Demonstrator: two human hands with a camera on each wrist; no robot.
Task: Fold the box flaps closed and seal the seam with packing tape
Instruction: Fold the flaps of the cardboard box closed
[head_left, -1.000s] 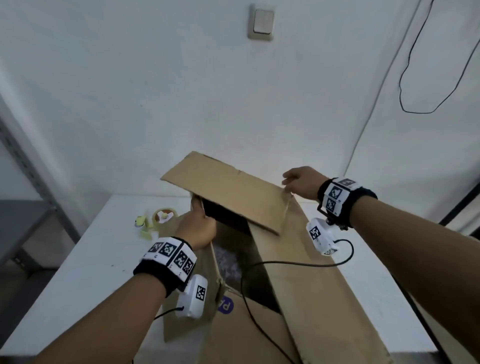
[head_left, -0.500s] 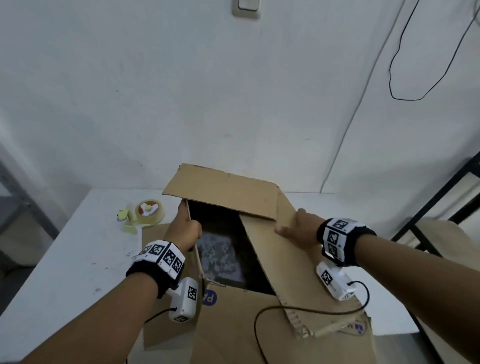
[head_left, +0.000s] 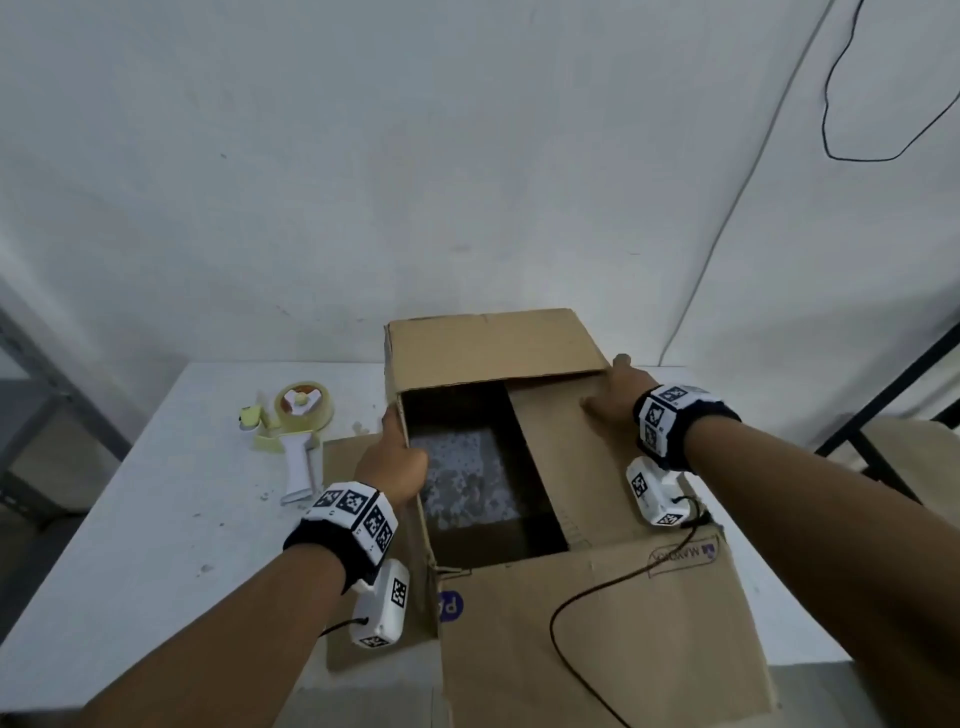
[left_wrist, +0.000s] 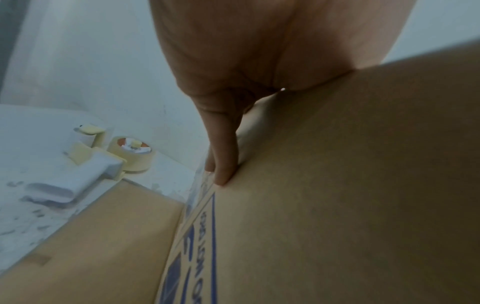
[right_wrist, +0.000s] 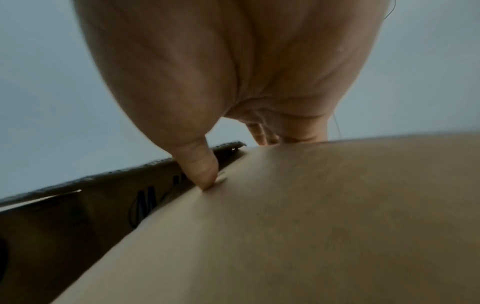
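While pressing down on the folded right flap (head_left: 571, 478) with the right hand (head_left: 610, 400) laid flat, fingers straight and holding nothing, grips the top edge of the left flap (left_wrist: 337, 195) with the left hand (head_left: 392, 462), thumb outside and fingers curled over to the inside. Keeps that flap standing up, just left of the middle of the head view. From the left wrist, shows one finger (left_wrist: 223, 148) lying along the cardboard edge. From the right wrist, shows the thumb tip touching the right flap, close to the edge of the far flap (head_left: 493, 348). Leaves the box (head_left: 524, 499) partly open in the middle of the frame, on the white table (head_left: 182, 519), with something grey and speckled inside. Near flap (head_left: 597, 649) down at the bottom, a black cable (head_left: 571, 608) across it. Tape dispenser (head_left: 296, 431) on the table at mid left, apart from the box.
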